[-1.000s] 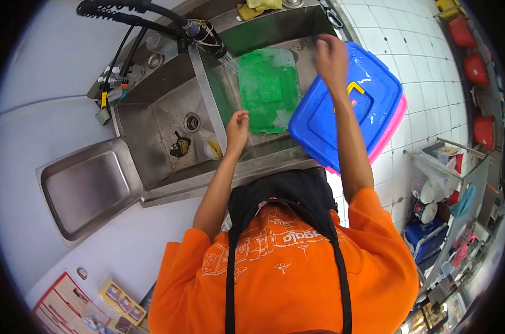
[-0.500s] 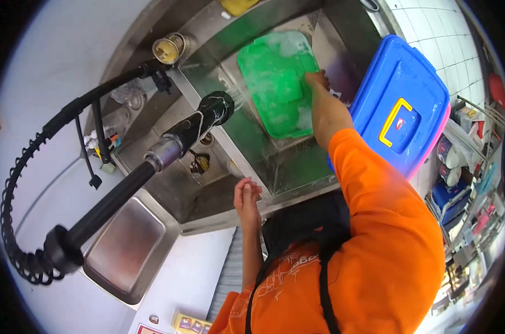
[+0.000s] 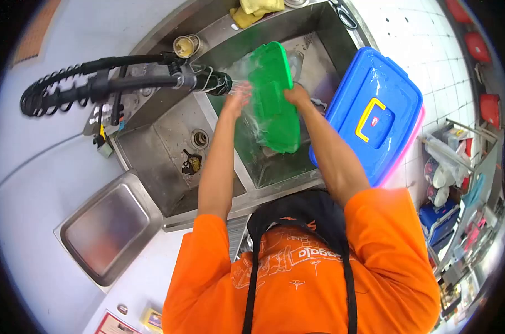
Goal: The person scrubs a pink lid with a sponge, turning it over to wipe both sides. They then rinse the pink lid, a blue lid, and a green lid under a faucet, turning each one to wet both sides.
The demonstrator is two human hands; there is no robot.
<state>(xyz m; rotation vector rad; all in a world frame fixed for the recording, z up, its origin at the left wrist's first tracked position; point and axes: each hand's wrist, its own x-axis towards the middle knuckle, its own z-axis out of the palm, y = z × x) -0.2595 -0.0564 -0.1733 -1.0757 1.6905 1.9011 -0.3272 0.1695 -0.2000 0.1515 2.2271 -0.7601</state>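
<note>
A green plastic lid (image 3: 276, 114) is tilted up on edge in the right sink basin, wet and running with water. My right hand (image 3: 298, 96) grips it by its right edge. Water sprays onto the lid's left side from the black spray head (image 3: 221, 83) of the hose tap. My left hand (image 3: 239, 99) is right by the spray outlet, between it and the lid, with fingers stretched into the water; splashes blur the fingertips.
A wet blue lid with a yellow handle (image 3: 369, 119) leans on the sink's right side over something pink. The left basin (image 3: 163, 133) has a drain and a dark scrap. Yellow cloths (image 3: 252, 12) and scissors (image 3: 344, 14) lie on the back rim; a metal tray (image 3: 105, 228) sits left.
My left hand has risen from the sink's front edge into the spray. The green lid has tipped from nearly flat to steeply upright, still in my right hand. The view has shifted.
</note>
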